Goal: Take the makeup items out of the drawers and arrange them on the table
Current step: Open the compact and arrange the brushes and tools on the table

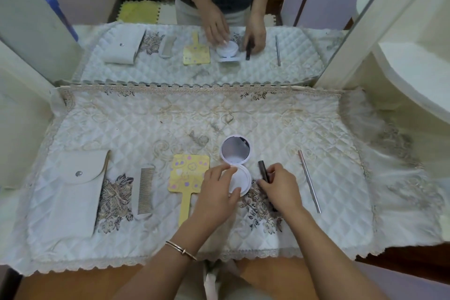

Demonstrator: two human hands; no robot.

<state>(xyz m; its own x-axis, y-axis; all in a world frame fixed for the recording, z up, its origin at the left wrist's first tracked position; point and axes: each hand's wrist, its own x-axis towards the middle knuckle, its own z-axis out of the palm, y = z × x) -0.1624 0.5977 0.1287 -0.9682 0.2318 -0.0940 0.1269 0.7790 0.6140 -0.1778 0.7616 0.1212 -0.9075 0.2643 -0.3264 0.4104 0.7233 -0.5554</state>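
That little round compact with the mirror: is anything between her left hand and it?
No. The left hand is already on the open compact, its fingers touching the rim of the lower half. Nothing lies between them; the yellow hand mirror sits just left, and the dark pencil is under the right hand.

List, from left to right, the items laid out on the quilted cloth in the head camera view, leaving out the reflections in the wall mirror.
White snap pouch → comb → yellow hand mirror → open round compact, under the left hand → dark makeup stick, held by the right hand → thin metallic pencil.
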